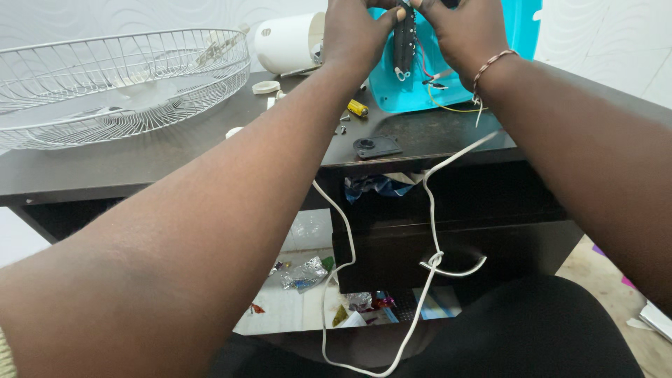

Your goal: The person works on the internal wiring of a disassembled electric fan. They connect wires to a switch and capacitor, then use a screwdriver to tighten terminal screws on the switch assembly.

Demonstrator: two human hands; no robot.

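my left hand (355, 31) and right hand (465, 31) both pinching a dark switch block (404, 38) at the far edge, against the turquoise fan housing (413, 94), white cord (430, 210) trailing near, wire fan guard (119, 80) far left

Both bare forearms stretched forward, converging at the top centre of the frame. Left hand (353, 31) raised from the lower left, fingers curled inward, tips pinched together. Right hand (462, 31) entering from the right edge, fingers likewise bent and pinched, thin braided bracelet (492, 64) around the wrist. Hands nearly touching, knuckles uppermost.
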